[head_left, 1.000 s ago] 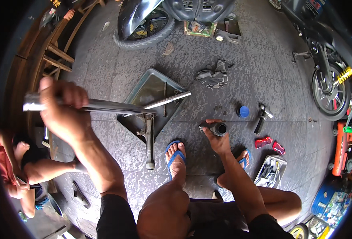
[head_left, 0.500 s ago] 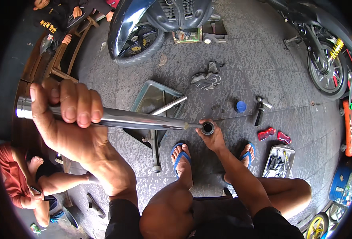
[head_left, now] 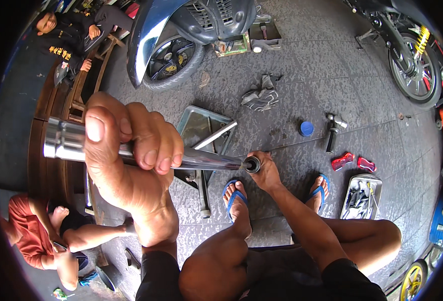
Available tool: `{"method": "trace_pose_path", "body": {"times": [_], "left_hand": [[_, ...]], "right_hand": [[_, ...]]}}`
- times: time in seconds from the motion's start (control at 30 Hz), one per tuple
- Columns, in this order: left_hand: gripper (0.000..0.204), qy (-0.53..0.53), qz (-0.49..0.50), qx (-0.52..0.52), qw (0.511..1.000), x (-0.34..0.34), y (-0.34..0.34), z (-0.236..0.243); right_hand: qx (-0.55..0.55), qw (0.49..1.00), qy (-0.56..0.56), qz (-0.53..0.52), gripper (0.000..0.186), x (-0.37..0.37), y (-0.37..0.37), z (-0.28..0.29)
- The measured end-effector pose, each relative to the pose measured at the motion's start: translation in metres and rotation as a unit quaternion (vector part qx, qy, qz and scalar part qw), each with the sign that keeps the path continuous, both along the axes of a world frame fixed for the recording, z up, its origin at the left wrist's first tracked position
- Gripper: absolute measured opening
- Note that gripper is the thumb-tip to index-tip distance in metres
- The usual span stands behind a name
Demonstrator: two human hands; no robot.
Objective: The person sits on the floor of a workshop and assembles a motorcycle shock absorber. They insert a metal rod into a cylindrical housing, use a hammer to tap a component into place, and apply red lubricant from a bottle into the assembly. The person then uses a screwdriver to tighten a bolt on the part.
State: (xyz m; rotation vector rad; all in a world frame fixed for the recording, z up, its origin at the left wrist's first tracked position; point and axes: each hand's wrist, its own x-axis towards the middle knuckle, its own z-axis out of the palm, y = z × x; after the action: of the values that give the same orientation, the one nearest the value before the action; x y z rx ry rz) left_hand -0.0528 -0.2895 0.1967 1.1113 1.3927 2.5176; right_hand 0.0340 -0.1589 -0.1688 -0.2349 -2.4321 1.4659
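Clenching a shiny silver metal tube (head_left: 201,159), left hand (head_left: 131,153) near its left end | long axis runs sideways, right end by right hand (head_left: 265,173), which grips a dark round-mouthed cylinder (head_left: 252,164) | touching? can't tell tbh

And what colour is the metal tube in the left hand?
The metal tube in the left hand is shiny silver, best seen in the head view.

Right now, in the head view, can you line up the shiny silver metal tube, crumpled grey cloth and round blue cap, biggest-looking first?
1. Silver tube, helped by being nearer the camera
2. Grey cloth
3. Blue cap
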Motion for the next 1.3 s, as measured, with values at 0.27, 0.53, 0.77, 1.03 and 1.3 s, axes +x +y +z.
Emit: {"method": "trace_pose_path", "body": {"times": [0.27,0.53,0.77,1.03,1.3], "left_hand": [[0.034,0.013,-0.002,-0.029,0.999,0.003,0.016,-0.013],[0.034,0.008,-0.016,-0.051,0.999,0.000,0.018,-0.025],[0.033,-0.008,-0.006,-0.052,0.999,0.007,0.021,-0.041],[0.032,-0.030,0.039,-0.041,0.998,0.005,0.021,-0.055],[0.036,-0.059,0.081,-0.042,0.994,0.000,0.028,-0.056]], "right_hand": [[-0.011,1.000,-0.020,-0.013,0.036,0.002,0.002,0.002],[-0.018,1.000,-0.009,-0.022,0.026,0.001,0.000,0.004],[-0.008,0.999,-0.018,-0.038,0.028,-0.003,-0.002,0.010],[-0.015,0.998,-0.062,-0.012,0.047,-0.005,-0.006,0.014],[0.028,0.997,-0.047,-0.058,0.063,0.005,0.007,0.033]]}}
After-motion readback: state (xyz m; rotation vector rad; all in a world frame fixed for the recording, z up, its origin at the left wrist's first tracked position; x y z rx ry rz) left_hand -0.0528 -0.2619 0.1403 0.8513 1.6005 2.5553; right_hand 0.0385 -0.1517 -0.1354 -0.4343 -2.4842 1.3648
